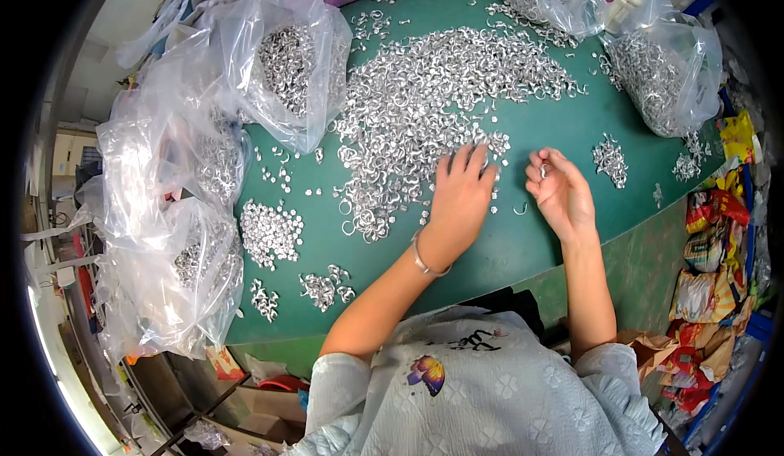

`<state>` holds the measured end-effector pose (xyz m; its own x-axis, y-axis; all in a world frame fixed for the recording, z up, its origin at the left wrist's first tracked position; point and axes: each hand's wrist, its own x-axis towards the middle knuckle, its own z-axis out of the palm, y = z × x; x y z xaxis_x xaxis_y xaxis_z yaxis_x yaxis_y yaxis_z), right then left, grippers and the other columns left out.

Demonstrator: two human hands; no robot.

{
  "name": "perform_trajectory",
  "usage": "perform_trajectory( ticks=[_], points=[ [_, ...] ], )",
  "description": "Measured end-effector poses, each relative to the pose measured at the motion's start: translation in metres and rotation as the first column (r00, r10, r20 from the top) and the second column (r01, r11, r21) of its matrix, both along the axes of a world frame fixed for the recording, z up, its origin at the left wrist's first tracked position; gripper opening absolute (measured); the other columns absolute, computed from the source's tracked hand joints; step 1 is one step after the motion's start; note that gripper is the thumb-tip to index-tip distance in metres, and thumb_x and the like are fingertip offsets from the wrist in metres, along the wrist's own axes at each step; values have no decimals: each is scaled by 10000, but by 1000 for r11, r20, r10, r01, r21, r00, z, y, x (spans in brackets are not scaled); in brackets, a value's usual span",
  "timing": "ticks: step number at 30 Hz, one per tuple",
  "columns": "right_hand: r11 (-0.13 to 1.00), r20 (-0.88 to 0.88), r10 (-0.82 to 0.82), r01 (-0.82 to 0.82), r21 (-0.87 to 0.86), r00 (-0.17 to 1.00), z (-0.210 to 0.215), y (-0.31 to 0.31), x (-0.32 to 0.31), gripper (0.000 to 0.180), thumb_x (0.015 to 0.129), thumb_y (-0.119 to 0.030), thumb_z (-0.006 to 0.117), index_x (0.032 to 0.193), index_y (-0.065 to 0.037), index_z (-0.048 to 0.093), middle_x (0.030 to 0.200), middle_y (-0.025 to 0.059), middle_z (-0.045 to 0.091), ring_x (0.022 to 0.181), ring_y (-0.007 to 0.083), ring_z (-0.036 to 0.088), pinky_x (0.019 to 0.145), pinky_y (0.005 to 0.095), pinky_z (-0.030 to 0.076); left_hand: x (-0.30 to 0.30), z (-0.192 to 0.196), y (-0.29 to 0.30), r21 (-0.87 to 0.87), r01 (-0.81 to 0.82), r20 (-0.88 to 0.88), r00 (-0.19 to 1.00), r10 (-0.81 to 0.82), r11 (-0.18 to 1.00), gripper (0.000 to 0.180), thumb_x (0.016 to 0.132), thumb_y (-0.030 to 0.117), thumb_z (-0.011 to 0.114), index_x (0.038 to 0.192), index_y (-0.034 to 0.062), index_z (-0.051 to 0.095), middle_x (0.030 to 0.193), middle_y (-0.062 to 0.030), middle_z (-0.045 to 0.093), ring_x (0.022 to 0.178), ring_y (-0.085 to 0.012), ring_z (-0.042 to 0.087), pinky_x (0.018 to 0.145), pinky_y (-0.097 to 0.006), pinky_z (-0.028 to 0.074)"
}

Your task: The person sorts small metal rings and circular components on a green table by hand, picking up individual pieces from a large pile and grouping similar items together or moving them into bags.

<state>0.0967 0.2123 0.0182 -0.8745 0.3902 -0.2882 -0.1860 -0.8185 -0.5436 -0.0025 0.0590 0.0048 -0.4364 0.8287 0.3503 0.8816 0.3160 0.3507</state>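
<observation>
Pinched in the right hand (562,195) grip: one ring (544,170); left hand (461,195) lies flat, fingers spread, on the ring pile (433,88).

Pretty evenly lit here, we'd say bright overhead light with barely any hard shadows on the green table (555,137). We get sparkly glare off the heap of small silver metal rings (433,88) and shiny highlights on the clear plastic bags (163,211) at the left. Fisheye bends everything toward the rim, corners go black, and the far edges look soft.
</observation>
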Motion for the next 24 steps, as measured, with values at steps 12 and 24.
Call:
perform_trajectory(
  ticks=[12, 24],
  points=[
    [-248, 467, -72, -469, 848, 881, 7, -25, -6, 122, 764, -109, 680, 848, -39, 625, 778, 113, 584, 750, 302, 574, 688, 400, 458, 2, 4, -73, 167, -563, 819, 536, 203, 809, 193, 828, -90, 575, 1001, -7, 592, 900, -59, 589, 747, -125, 578, 644, -240, 476],
    [-465, 245, -260, -344, 816, 934, -16, -27, -58, 147, 799, -138, 650, 893, -36, 604, 853, 120, 620, 800, 284, 574, 733, 381, 430, -6, 10, -83, 199, -436, 262, 886, 381, 878, 273, 784, -102, 551, 1034, -3, 597, 993, -135, 586, 944, -306, 567, 831, -370, 450]
  ],
)
